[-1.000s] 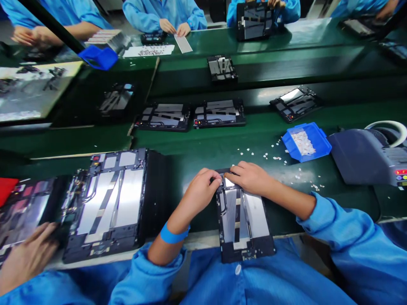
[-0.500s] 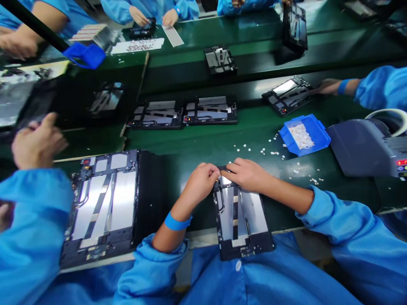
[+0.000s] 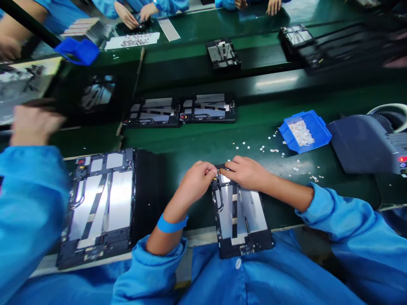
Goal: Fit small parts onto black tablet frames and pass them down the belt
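Both hands are meeting at the far end of an opened tablet chassis (image 3: 240, 216), low and centre in the frame. The left hand (image 3: 197, 182) is curling over the chassis's upper left corner, thumb and fingertips pinched together on something too small to make out. The right hand (image 3: 246, 173) is lying across the upper edge, fingers pressing down beside the left fingertips; whether it is grasping anything cannot be determined. A blue wristband (image 3: 171, 224) is circling the left wrist.

The chassis is lying lengthwise on the green bench (image 3: 203, 148), its near end overhanging the bench edge toward the blue smock. Silver plates and dark ribbon strips are showing inside it.

To the right of the hands, small white pieces (image 3: 276, 150) are lying scattered on the bench, leading to a blue bin (image 3: 305, 131) holding more of them. Further right, a grey tape dispenser (image 3: 365, 144) is sitting at the frame edge.

At lower left, a stack of larger chassis (image 3: 101, 203) is resting on the bench, and a co-worker's blue sleeve (image 3: 28, 212) is covering the lower left corner, with that person's blurred hand (image 3: 33, 125) above it.

Toward the centre top, two chassis (image 3: 181, 110) are lying side by side on the conveyor, touching. Other people's hands (image 3: 133, 12) are working at the upper left edge.
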### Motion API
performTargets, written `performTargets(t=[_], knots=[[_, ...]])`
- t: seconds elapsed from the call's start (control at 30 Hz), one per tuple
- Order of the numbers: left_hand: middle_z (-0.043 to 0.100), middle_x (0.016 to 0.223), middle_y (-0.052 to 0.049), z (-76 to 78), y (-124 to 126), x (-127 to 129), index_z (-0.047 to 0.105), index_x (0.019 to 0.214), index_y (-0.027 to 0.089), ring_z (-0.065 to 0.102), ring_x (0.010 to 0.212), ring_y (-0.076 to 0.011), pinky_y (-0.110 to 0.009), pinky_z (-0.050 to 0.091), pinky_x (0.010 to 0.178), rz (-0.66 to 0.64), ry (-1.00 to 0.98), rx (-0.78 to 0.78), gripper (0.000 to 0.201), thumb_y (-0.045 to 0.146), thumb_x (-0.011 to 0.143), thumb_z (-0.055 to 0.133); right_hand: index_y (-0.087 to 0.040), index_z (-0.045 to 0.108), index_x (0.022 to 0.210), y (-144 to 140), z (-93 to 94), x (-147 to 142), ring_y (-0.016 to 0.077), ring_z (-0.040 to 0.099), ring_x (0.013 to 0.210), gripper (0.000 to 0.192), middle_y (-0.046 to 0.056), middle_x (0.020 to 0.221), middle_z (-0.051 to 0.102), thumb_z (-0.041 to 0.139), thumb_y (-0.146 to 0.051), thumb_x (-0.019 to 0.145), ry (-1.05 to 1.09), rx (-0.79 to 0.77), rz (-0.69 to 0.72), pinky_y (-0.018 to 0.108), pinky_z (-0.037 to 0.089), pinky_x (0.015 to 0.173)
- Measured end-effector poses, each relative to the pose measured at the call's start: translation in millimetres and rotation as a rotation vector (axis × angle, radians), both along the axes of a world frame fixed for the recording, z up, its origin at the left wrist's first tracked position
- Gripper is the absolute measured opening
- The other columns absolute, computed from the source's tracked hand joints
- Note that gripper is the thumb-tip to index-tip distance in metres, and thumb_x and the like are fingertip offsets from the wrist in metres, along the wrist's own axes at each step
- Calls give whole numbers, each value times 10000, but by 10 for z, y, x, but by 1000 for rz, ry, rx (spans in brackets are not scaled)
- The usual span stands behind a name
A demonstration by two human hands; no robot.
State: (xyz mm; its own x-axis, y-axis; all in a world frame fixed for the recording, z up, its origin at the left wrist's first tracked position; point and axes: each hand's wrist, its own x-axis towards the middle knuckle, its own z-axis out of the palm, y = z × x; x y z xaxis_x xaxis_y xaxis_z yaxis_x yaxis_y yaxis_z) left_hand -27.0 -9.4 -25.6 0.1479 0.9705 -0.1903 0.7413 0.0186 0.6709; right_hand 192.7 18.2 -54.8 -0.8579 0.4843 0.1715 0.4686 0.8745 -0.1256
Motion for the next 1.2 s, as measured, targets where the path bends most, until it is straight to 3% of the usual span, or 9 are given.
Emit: performTargets(t=[0.17,0.6,0.67,0.83,0.9,1.0,1.03,1.13,1.2], knots=[[653,771,-47,3,5,48,624,726,224,582,838,-243,-352,411,727,-36,38,-12,209,217,905,518,-183,671,1265,-3,-2,-2,234,454,895,291,104,1057,653,456,-196,1069,0,11,-3,344,358,674],[646,801,-58,-39,-66,159,628,759,233,604,894,-256,-386,472,833,78,32,43,183,238,917,535,-183,668,1276,-8,-3,-1,245,455,898,295,101,1039,652,467,-188,1060,-7,50,-4,365,358,663],[651,816,-59,-15,-210,-2,629,776,253,618,955,-270,-411,487,883,146,-26,54,139,280,904,583,-182,673,1272,-2,1,1,244,455,902,298,101,1046,655,461,-185,1063,-4,43,5,363,358,666],[637,863,-71,49,-811,-800,592,841,328,594,1173,-313,-502,504,966,427,-185,164,200,509,908,540,-182,676,1269,6,-5,2,239,459,907,296,102,1037,660,455,-194,1072,20,32,16,350,362,682],[635,884,-69,40,-946,-917,607,897,341,581,1209,-313,-507,502,967,465,-264,195,259,582,889,513,-181,681,1252,6,-23,7,239,464,912,292,102,1061,665,449,-206,1077,21,45,0,352,370,699],[621,902,-49,-50,-844,-608,618,967,320,608,1124,-287,-439,510,901,418,-274,110,201,494,866,604,-175,690,1218,8,-47,20,235,465,915,297,102,1079,671,426,-205,1085,23,53,-8,353,378,731],[593,870,-32,-106,-741,-420,605,974,301,619,1030,-265,-406,507,848,471,-255,98,169,419,857,633,-175,686,1226,11,-46,23,234,464,915,303,101,1075,671,418,-203,1088,24,50,-6,351,378,736],[515,836,12,-317,-397,91,569,1100,249,562,803,-185,-333,473,744,472,-253,73,279,273,834,648,-206,624,1358,20,11,18,235,458,904,347,99,1073,659,409,-193,1086,4,36,12,342,365,720],[484,843,25,-437,-258,240,556,1136,221,524,772,-158,-308,449,731,449,-242,62,326,209,821,640,-237,585,1416,23,89,-3,240,459,904,382,102,1074,643,429,-182,1072,-49,16,12,334,348,693]])
